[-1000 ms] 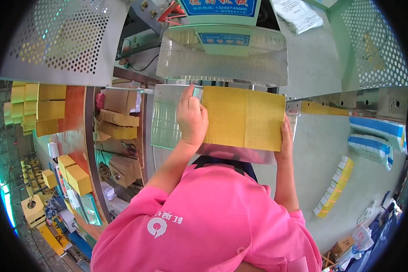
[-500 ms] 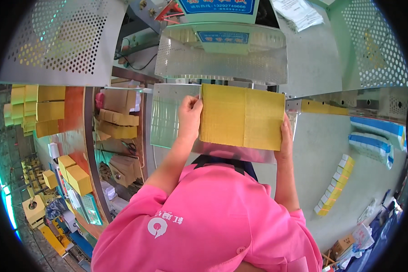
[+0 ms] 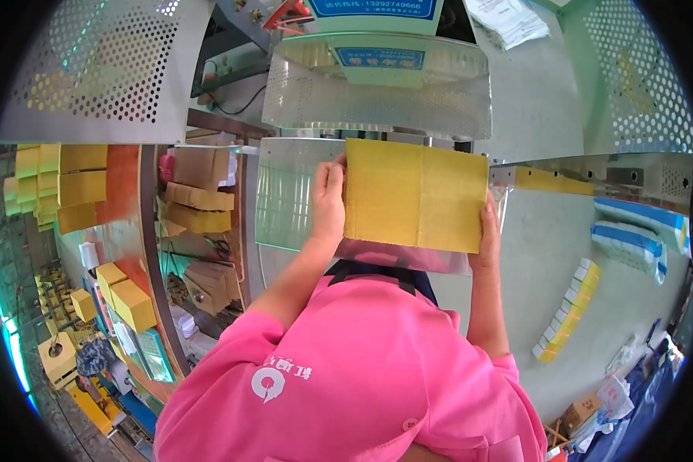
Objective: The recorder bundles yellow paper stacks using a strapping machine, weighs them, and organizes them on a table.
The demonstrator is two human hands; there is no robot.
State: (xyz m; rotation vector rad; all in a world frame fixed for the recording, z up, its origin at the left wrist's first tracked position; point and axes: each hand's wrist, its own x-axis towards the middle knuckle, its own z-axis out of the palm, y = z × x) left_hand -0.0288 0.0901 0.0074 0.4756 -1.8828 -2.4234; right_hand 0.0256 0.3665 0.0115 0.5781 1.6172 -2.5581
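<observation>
A thick stack of yellow paper (image 3: pixel 417 196), rough in texture with a seam down its face, is held between my two hands over a shiny metal table (image 3: pixel 296 192). My left hand (image 3: pixel 329 202) grips the stack's left edge, its fingers curled near the upper corner. Against the lower right edge presses my right hand (image 3: pixel 489 227), thumb in sight and the other fingers hidden behind the stack. Just beyond the stack's far edge is a clear, tilted guard (image 3: pixel 377 85) on a pale green machine.
Perforated metal panels (image 3: pixel 115 69) flank the machine. To my left, a reddish-brown table (image 3: pixel 123 208) carries yellow paper blocks (image 3: pixel 132 304), beside a shelf with brown paper stacks (image 3: pixel 208 285). A row of yellow-and-white bundles (image 3: pixel 568 312) and blue-and-white packs (image 3: pixel 631 245) lie on the floor to my right.
The stack has shifted slightly to the right in the picture, with both hands still on it. My left hand has moved a little right along with it.
</observation>
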